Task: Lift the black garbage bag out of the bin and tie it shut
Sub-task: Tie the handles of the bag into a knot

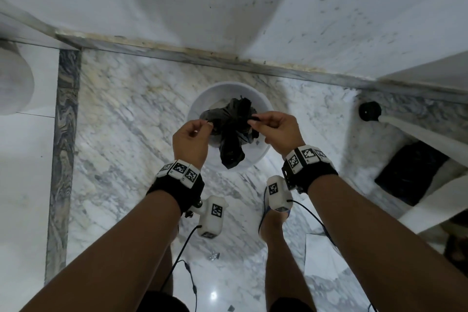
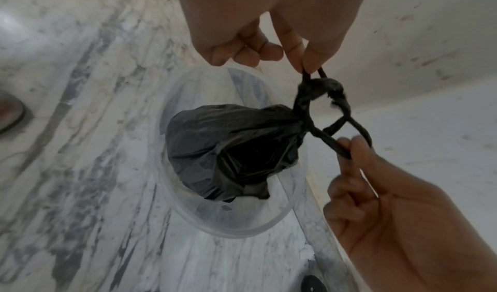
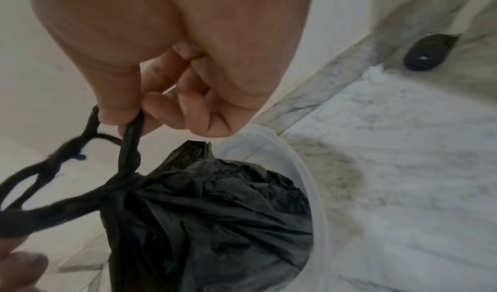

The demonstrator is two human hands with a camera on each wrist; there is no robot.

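Observation:
A small black garbage bag (image 1: 231, 134) hangs over the round white bin (image 1: 200, 101) on the marble floor, its lower part still inside the rim. Its neck is gathered, and the twisted handle strands (image 2: 320, 88) cross in a loose knot above it. My left hand (image 1: 205, 125) pinches one strand between thumb and forefinger, plain in the left wrist view as the left hand (image 2: 309, 71). My right hand (image 1: 253, 121) pinches the other loop, seen up close as the right hand (image 3: 121, 122). The bag (image 3: 215, 211) and bin rim (image 3: 317, 190) fill the lower right wrist view.
The bin stands close to a white wall with a grey marble skirting (image 1: 228, 58). A black round doorstop (image 1: 369, 111) sits on the floor to the right, beside a white door edge and a dark object (image 1: 410, 172). My feet and loose cables (image 1: 187, 243) are just behind the bin.

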